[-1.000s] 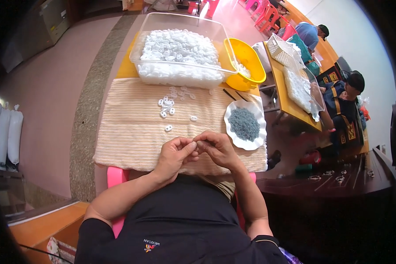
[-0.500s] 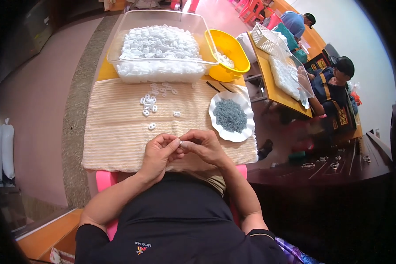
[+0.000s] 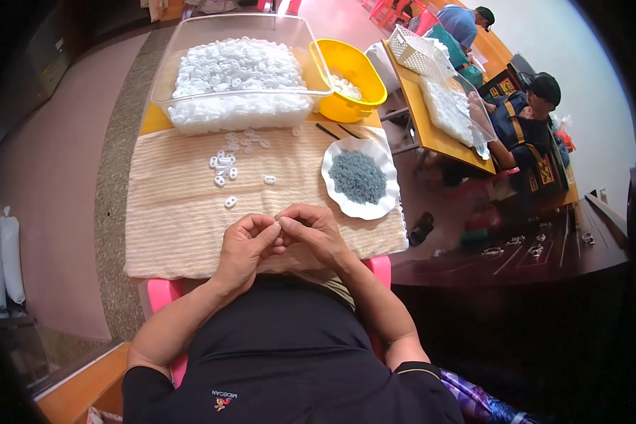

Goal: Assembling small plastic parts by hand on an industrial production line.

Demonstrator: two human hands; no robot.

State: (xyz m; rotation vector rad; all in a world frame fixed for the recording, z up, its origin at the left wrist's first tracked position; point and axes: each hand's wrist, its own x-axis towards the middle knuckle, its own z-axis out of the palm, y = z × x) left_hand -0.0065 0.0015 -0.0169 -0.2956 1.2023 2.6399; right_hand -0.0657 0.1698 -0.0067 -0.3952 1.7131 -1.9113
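Over the near part of the striped cloth (image 3: 169,219), my left hand (image 3: 244,249) and my right hand (image 3: 315,234) meet fingertip to fingertip. Both are closed in a pinch on a small white piece (image 3: 278,220), mostly hidden by the fingers. Just beyond them lie two loose white oval plastic pieces with two holes, one nearer (image 3: 230,202) and one to its right (image 3: 269,179). A loose cluster of similar pieces (image 3: 222,167) spreads farther back. To the right of my hands, a white wavy-edged plate (image 3: 329,169) holds a heap of small grey-blue parts (image 3: 359,175).
A clear plastic bin (image 3: 161,78) full of white pieces stands at the table's far side. Beside it is a yellow basin (image 3: 369,81) with some white pieces. Two thin black sticks (image 3: 327,131) lie behind the plate. People sit at another table (image 3: 431,134) on the right.
The whole view has shifted slightly, so the table things appear farther left. My hands stay together, fingertips pressed closer over the small white piece, which now shows less.
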